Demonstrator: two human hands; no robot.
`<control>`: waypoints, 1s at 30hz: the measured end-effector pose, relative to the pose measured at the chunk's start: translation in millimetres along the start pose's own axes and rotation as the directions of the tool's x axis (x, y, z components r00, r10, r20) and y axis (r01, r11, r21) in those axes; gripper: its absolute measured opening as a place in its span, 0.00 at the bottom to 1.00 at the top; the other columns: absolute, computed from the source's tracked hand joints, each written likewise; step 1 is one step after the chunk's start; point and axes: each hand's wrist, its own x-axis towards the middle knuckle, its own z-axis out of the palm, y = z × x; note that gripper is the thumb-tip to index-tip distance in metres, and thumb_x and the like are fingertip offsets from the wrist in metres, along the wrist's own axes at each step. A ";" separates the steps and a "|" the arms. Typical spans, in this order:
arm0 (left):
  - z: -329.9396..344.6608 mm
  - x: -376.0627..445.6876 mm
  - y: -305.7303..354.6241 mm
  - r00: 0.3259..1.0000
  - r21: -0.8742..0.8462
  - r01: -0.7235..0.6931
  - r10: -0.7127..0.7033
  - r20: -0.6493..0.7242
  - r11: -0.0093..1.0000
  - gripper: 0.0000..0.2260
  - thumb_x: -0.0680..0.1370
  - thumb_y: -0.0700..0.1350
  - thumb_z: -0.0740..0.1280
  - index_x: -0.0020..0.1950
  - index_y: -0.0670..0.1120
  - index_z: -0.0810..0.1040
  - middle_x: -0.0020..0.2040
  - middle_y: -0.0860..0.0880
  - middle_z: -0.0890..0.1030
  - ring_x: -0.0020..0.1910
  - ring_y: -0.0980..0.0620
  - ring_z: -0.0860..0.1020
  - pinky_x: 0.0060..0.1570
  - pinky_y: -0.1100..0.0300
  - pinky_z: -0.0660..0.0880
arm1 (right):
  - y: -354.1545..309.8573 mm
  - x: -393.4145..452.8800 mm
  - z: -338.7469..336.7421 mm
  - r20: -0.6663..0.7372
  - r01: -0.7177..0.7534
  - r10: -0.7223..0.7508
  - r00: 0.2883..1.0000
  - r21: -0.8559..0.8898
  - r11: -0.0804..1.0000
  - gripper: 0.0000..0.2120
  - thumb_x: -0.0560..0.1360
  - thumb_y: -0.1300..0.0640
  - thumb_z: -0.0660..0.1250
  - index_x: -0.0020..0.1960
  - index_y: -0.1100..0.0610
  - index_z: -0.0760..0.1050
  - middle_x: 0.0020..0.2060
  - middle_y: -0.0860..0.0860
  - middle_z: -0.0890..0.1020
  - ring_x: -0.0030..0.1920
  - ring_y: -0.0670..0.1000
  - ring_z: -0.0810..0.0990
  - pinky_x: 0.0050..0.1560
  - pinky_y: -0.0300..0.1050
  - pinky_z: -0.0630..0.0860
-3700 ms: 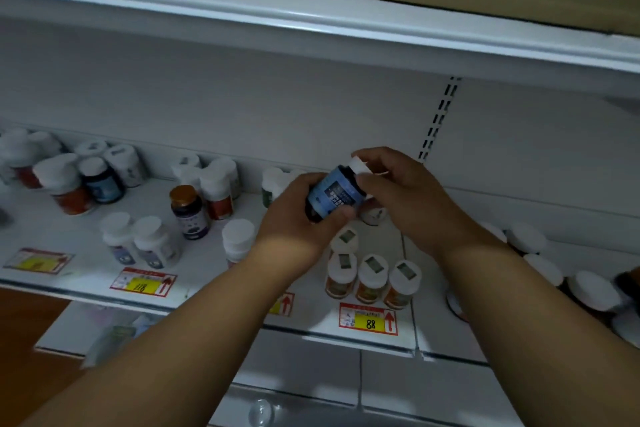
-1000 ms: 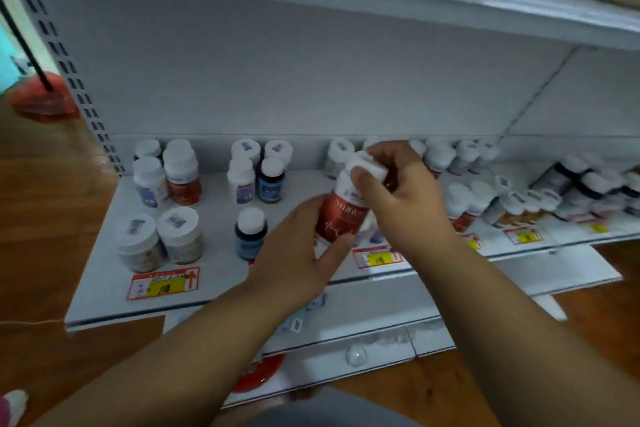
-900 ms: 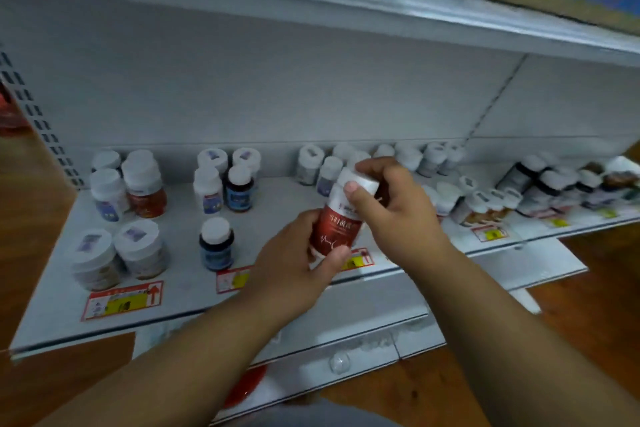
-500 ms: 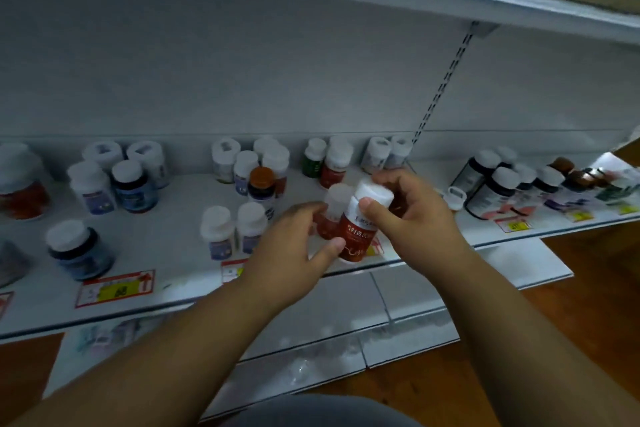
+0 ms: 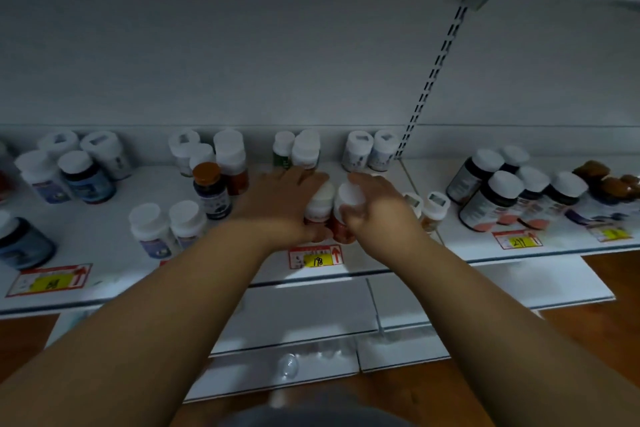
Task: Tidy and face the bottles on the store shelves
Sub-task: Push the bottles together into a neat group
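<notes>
Two white-capped bottles with red labels stand side by side near the front of the white shelf [image 5: 104, 243], just behind a price tag reading 198 [image 5: 315, 256]. My left hand [image 5: 280, 201] wraps round the left red bottle [image 5: 320, 204]. My right hand [image 5: 377, 208] grips the right red bottle [image 5: 348, 199] from its right side, thumb near the cap. Both bottles are upright and touch each other.
Many white-capped bottles line the shelf: an orange-capped dark bottle [image 5: 211, 189] to the left, two small ones [image 5: 166, 225] in front, dark bottles [image 5: 491, 201] to the right. A slotted upright [image 5: 433, 76] splits the back wall. Another shelf hangs overhead; lower shelves and wooden floor lie below.
The red bottle held up in both hands has come down onto the shelf beside another red one. My left hand has shifted onto that neighbouring bottle. The view swung right along the shelf.
</notes>
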 end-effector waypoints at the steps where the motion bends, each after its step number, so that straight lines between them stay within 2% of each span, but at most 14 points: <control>1: 1.1 2.3 0.0 0.999 0.000 -0.012 0.012 0.038 1.000 0.40 0.67 0.71 0.65 0.74 0.57 0.57 0.71 0.51 0.67 0.63 0.44 0.71 0.58 0.50 0.69 | 3.7 0.1 4.5 0.018 -0.005 0.005 1.000 0.009 1.000 0.26 0.74 0.57 0.68 0.70 0.56 0.69 0.62 0.59 0.75 0.61 0.60 0.74 0.57 0.45 0.70; 5: -1.2 7.0 1.9 1.000 -0.013 0.001 0.000 0.025 1.000 0.32 0.74 0.62 0.66 0.73 0.56 0.58 0.68 0.49 0.72 0.60 0.44 0.73 0.52 0.52 0.71 | 14.7 2.0 14.8 0.061 -0.005 0.003 0.998 0.035 0.999 0.26 0.76 0.58 0.67 0.72 0.56 0.66 0.65 0.58 0.73 0.63 0.59 0.73 0.61 0.46 0.68; 8: -0.3 1.0 0.3 1.000 -0.010 0.000 0.000 0.008 1.000 0.30 0.75 0.62 0.64 0.73 0.56 0.58 0.65 0.50 0.74 0.57 0.46 0.73 0.46 0.54 0.68 | 13.5 3.8 18.3 0.075 -0.010 0.005 0.997 0.075 0.997 0.25 0.77 0.58 0.66 0.73 0.55 0.65 0.66 0.57 0.71 0.64 0.57 0.71 0.64 0.43 0.66; 10: -0.3 -4.3 -4.2 1.000 -0.012 0.002 -0.002 0.007 1.000 0.29 0.76 0.62 0.64 0.73 0.56 0.57 0.64 0.50 0.74 0.56 0.46 0.72 0.46 0.55 0.66 | 10.4 5.4 20.2 0.084 0.012 -0.020 0.996 0.089 0.996 0.25 0.77 0.59 0.66 0.73 0.57 0.65 0.66 0.56 0.71 0.65 0.55 0.70 0.61 0.34 0.61; 12: -0.4 -7.2 -7.2 1.000 -0.002 0.001 -0.001 0.001 1.000 0.29 0.76 0.62 0.64 0.73 0.56 0.57 0.62 0.50 0.75 0.56 0.46 0.71 0.45 0.55 0.64 | 8.0 6.5 22.0 0.077 0.030 -0.037 0.996 0.090 0.996 0.25 0.77 0.61 0.66 0.72 0.58 0.66 0.65 0.57 0.71 0.64 0.55 0.71 0.56 0.29 0.59; 18: 0.1 -8.7 -8.8 1.000 -0.005 -0.012 0.012 -0.006 1.000 0.31 0.75 0.64 0.63 0.74 0.56 0.57 0.63 0.50 0.74 0.57 0.46 0.71 0.46 0.54 0.66 | 6.4 4.5 23.8 0.040 0.028 -0.032 0.999 0.088 0.996 0.25 0.76 0.59 0.67 0.72 0.57 0.66 0.65 0.56 0.71 0.62 0.55 0.73 0.55 0.31 0.61; 23: -6.9 -10.4 -4.4 1.000 0.029 0.013 -0.012 -0.028 0.999 0.35 0.73 0.68 0.63 0.74 0.55 0.58 0.65 0.50 0.71 0.60 0.46 0.69 0.55 0.52 0.66 | 4.5 6.0 14.3 0.068 0.071 -0.074 0.995 0.045 0.996 0.29 0.75 0.52 0.68 0.74 0.54 0.63 0.68 0.53 0.70 0.65 0.52 0.70 0.57 0.35 0.63; 27: -13.1 -2.2 5.8 0.998 0.033 0.021 -0.019 -0.054 0.999 0.38 0.71 0.71 0.61 0.75 0.56 0.55 0.70 0.51 0.67 0.65 0.47 0.67 0.60 0.51 0.64 | 11.8 26.8 -5.3 -0.002 0.110 -0.111 0.994 0.109 0.988 0.20 0.78 0.54 0.64 0.69 0.55 0.69 0.64 0.54 0.72 0.62 0.53 0.72 0.57 0.39 0.66; 30: -16.7 5.3 17.6 0.999 0.015 0.029 -0.029 -0.041 0.999 0.38 0.72 0.71 0.60 0.76 0.56 0.54 0.71 0.51 0.65 0.68 0.47 0.64 0.66 0.51 0.61 | 27.3 63.6 -24.0 -0.062 0.149 -0.144 0.988 0.077 0.986 0.14 0.79 0.59 0.62 0.64 0.59 0.74 0.59 0.57 0.75 0.57 0.56 0.75 0.53 0.41 0.69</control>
